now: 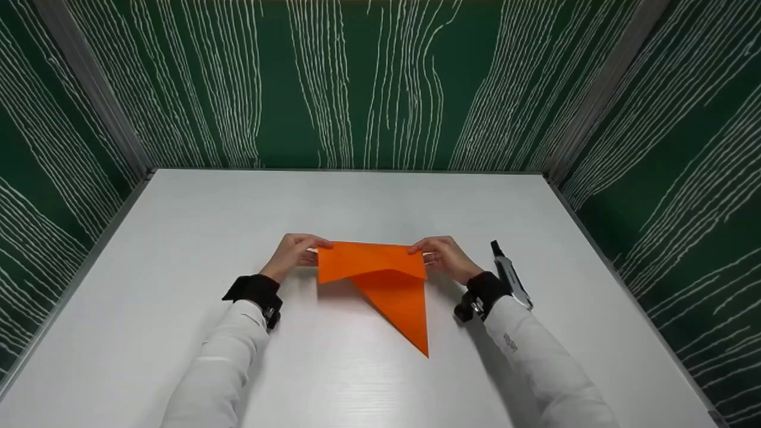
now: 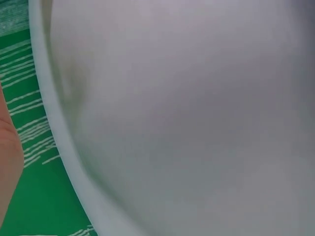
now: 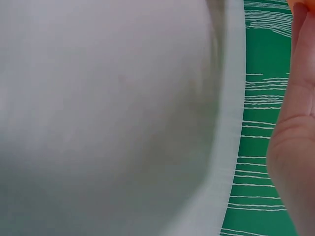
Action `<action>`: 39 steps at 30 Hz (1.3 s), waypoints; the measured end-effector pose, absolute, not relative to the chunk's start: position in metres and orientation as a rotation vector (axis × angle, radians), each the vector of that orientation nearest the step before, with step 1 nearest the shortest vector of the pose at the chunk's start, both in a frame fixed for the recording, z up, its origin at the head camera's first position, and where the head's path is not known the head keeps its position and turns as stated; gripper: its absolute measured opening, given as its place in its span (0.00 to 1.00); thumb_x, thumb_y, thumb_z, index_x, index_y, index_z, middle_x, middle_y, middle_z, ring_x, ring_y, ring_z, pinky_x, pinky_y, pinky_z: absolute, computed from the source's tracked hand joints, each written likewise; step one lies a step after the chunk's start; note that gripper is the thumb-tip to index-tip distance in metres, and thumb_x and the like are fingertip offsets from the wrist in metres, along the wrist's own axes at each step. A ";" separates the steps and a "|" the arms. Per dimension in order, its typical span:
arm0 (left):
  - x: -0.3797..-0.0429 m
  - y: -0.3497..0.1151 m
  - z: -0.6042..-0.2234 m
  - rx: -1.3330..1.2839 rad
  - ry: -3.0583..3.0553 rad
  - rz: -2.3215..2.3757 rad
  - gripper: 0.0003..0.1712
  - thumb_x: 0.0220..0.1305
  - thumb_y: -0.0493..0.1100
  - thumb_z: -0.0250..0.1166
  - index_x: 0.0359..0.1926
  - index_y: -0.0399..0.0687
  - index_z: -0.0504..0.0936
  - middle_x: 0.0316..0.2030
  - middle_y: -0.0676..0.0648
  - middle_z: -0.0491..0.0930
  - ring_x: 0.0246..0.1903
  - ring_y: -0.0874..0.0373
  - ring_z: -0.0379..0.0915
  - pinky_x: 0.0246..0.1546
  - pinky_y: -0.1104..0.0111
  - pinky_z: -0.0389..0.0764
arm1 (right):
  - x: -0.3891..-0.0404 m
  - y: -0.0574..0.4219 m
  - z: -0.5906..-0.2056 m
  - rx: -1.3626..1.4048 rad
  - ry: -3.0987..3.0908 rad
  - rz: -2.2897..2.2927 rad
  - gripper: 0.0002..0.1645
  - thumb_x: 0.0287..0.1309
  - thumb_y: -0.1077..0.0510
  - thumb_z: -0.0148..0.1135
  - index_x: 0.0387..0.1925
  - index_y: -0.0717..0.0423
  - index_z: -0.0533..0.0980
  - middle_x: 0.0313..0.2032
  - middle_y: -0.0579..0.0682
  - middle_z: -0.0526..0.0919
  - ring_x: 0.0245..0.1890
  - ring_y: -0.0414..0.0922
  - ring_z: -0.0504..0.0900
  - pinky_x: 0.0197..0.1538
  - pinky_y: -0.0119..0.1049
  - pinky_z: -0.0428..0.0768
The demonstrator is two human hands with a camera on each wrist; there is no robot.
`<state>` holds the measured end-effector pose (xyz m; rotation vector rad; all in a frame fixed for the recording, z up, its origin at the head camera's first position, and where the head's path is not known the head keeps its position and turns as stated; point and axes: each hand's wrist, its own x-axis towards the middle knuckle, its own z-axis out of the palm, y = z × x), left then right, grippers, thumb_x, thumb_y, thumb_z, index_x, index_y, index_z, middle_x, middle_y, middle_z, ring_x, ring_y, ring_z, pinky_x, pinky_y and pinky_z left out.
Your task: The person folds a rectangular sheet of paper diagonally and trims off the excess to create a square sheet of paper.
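A sheet of orange paper (image 1: 389, 297) is held at the middle of the white table, with a wide band folded across its top and a pointed triangular part reaching down toward the front right. At the band's upper left corner my left hand (image 1: 293, 252) pinches the paper between thumb and fingers. My right hand (image 1: 445, 255) pinches the band's right end in the same way. Only an edge of the left hand (image 2: 9, 152) shows in the left wrist view. The right wrist view has part of the right hand (image 3: 300, 123) at its right edge, with a bit of orange paper (image 3: 298, 4) above.
A slim grey and black tool (image 1: 511, 276), perhaps a utility knife, lies just right of the right wrist, partly behind its black strap (image 1: 487, 291). The white table (image 1: 148, 267) is bordered by green walls (image 1: 386, 89) with white wavy lines.
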<state>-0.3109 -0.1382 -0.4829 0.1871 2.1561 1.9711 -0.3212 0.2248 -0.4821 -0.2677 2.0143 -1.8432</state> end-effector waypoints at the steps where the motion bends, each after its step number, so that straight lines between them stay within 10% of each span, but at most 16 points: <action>1: -0.311 -0.136 -0.483 0.158 2.185 1.967 0.17 0.74 0.42 0.57 0.49 0.36 0.89 0.43 0.49 0.91 0.31 0.66 0.87 0.39 0.74 0.87 | -0.321 0.223 -0.482 -0.263 2.056 -1.828 0.18 0.76 0.57 0.50 0.40 0.51 0.87 0.41 0.41 0.89 0.36 0.36 0.87 0.44 0.28 0.86; 10: -0.309 -0.114 -0.486 -0.003 2.509 1.924 0.14 0.56 0.47 0.79 0.36 0.46 0.85 0.31 0.54 0.82 0.35 0.60 0.73 0.35 0.75 0.72 | -0.317 0.209 -0.485 -0.273 2.309 -1.783 0.12 0.59 0.56 0.75 0.40 0.60 0.84 0.32 0.39 0.85 0.33 0.36 0.81 0.37 0.29 0.83; 26: -0.312 -0.117 -0.471 0.231 2.441 1.372 0.23 0.67 0.48 0.68 0.59 0.42 0.84 0.58 0.39 0.82 0.55 0.51 0.74 0.59 0.65 0.73 | -0.314 0.203 -0.483 -0.358 2.286 -1.754 0.14 0.59 0.59 0.74 0.44 0.62 0.81 0.37 0.43 0.86 0.35 0.36 0.84 0.40 0.26 0.83; 34: -0.314 -0.097 -0.452 0.373 2.615 0.971 0.21 0.71 0.57 0.64 0.50 0.47 0.90 0.49 0.44 0.88 0.49 0.50 0.76 0.74 0.39 0.54 | -0.314 0.204 -0.482 -0.372 2.281 -1.746 0.11 0.60 0.60 0.73 0.43 0.59 0.82 0.38 0.41 0.85 0.36 0.37 0.85 0.41 0.26 0.83; 39: -0.313 -0.080 -0.445 0.411 2.620 0.935 0.21 0.73 0.57 0.61 0.48 0.48 0.90 0.42 0.46 0.88 0.42 0.54 0.73 0.70 0.43 0.58 | -0.313 0.203 -0.480 -0.367 2.304 -1.721 0.11 0.60 0.59 0.74 0.43 0.57 0.83 0.39 0.42 0.85 0.38 0.38 0.85 0.42 0.26 0.84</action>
